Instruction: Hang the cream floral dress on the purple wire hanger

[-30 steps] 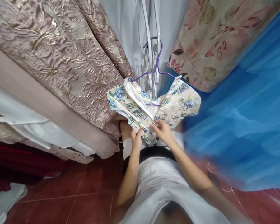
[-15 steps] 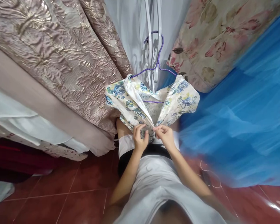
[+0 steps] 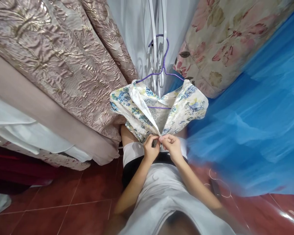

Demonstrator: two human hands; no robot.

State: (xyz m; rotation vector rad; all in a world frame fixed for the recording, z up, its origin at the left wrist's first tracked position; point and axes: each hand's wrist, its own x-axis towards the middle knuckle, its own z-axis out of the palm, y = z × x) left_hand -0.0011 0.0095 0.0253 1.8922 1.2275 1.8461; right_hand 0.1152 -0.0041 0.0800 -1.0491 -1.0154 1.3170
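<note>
A white garment with blue and yellow flowers (image 3: 139, 112) hangs on a purple hanger (image 3: 163, 67) in front of my lap. Its front gapes in a V from the neck down to my fingers. My left hand (image 3: 152, 148) pinches the garment's front edge at the bottom of that V. Touching it from the other side, my right hand (image 3: 171, 147) is also closed on the front edge, fingertips against those of the left. Whatever small fastening lies between the fingertips is hidden. Fabric below the hands is mostly covered by them.
Pink-gold embossed fabric (image 3: 63, 65) hangs at the left, above white cloth (image 3: 14, 120). Blue tulle (image 3: 235, 137) and pink floral fabric (image 3: 218, 42) fill the right. White straps (image 3: 152, 32) dangle behind the hanger. A dark device with a cable (image 3: 215, 187) lies on the red tiles (image 3: 88, 195).
My left hand has moved right and closed on the garment's edge beside my right hand. Earlier its fingers were apart. The bottom of the V has shifted slightly lower.
</note>
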